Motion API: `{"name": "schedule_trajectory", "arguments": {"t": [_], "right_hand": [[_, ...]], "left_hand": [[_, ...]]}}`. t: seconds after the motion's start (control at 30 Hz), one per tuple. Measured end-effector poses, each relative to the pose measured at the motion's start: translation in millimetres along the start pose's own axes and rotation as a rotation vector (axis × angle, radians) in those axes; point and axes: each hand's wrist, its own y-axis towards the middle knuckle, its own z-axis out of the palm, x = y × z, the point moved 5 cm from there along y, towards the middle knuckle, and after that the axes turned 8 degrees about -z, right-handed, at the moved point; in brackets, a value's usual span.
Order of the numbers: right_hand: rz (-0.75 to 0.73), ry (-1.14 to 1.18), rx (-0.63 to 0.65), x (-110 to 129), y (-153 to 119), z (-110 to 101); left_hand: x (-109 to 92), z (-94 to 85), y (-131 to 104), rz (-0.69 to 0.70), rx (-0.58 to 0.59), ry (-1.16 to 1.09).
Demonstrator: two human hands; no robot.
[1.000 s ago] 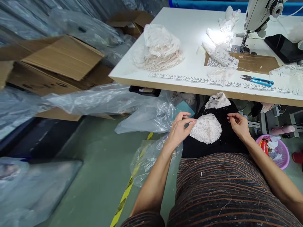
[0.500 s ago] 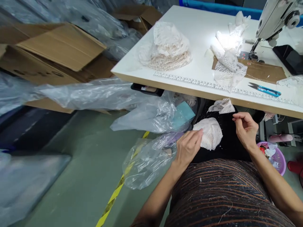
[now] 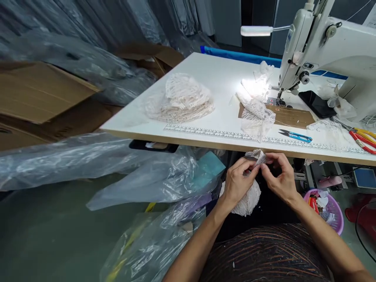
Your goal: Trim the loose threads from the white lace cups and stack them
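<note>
Just below the table's front edge, both hands pinch a small piece of white lace (image 3: 258, 156) between them. My left hand (image 3: 238, 181) grips its left side, fingers closed. My right hand (image 3: 280, 176) holds its right side between thumb and forefinger. Under my left hand, a rounded white lace piece (image 3: 248, 199) lies on my dark lap, partly covered by that hand. Above them on the table, a strip of white lace (image 3: 255, 105) trails from near the needle of the sewing machine (image 3: 296, 55). Blue thread snips (image 3: 295, 135) lie to its right.
A stack of white lace pieces (image 3: 188, 100) sits on the white table (image 3: 132, 119), behind a printed ruler. A black phone (image 3: 317, 103) and red-yellow handled scissors (image 3: 362, 139) lie at right. Plastic bags (image 3: 152, 176) hang at left; a pink basket (image 3: 337, 213) stands on the floor.
My hands have come together and up to the small lace piece. My left hand has let go of the rounded piece on my lap. The view has tilted up, showing more of the machine.
</note>
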Motion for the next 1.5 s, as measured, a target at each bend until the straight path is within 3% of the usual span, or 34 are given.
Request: {"name": "schedule_trajectory", "arguments": {"t": [0.17,0.23,0.33,0.4,0.5,0.57,0.63,0.77,0.8,0.97,1.07,1.17,1.3,1.4,1.5], "right_hand": [[0.175,-0.015,0.139,-0.5,6.5,14.7],[0.147,0.035,0.215,5.9,6.5,16.6],[0.035,0.197,0.384,24.7,-2.8,18.6],[-0.033,0.305,0.506,39.5,-14.5,19.1],[-0.081,0.361,0.639,54.5,-26.9,15.3],[-0.105,0.340,0.716,55.9,-24.1,8.5],[-0.143,0.255,0.694,47.2,-6.7,-5.8],[-0.260,-0.200,0.265,6.9,55.2,-55.8],[-0.281,-0.316,0.227,-4.4,67.4,-63.6],[-0.283,-0.554,0.353,-49.1,94.3,-68.5],[-0.302,-0.546,0.342,-52.1,95.4,-65.4],[-0.255,-0.518,0.240,-38.7,93.6,-67.2],[-0.053,-0.116,0.126,-7.3,66.5,-61.4],[0.044,0.215,0.293,7.6,29.0,-34.6],[-0.051,0.120,0.353,3.3,10.2,-21.3]], "left_hand": [[-24.6,-13.8,-14.5,0.286,-0.058,0.212],[-25.5,-28.2,-18.0,0.275,-0.070,0.177],[-14.7,-52.2,-14.5,0.112,-0.057,0.005],[-4.4,-57.4,-11.1,-0.036,0.083,-0.187],[2.7,-44.5,-17.5,-0.269,0.453,-0.542],[3.9,-35.3,-27.6,-0.424,0.566,-0.690],[7.9,-31.5,-36.4,-0.558,0.493,-0.737],[19.8,-29.6,-51.0,-0.792,0.289,-0.750],[22.0,-28.7,-53.6,-0.841,0.278,-0.757],[24.1,-26.2,-55.4,-0.915,0.327,-0.725],[24.5,-27.0,-53.4,-0.888,0.334,-0.639],[25.7,-28.1,-52.9,-0.870,0.335,-0.600],[26.5,-30.3,-53.5,-0.851,0.354,-0.562],[24.3,-33.0,-51.9,-0.798,0.350,-0.513],[21.6,-35.2,-49.7,-0.750,0.350,-0.467]]}}
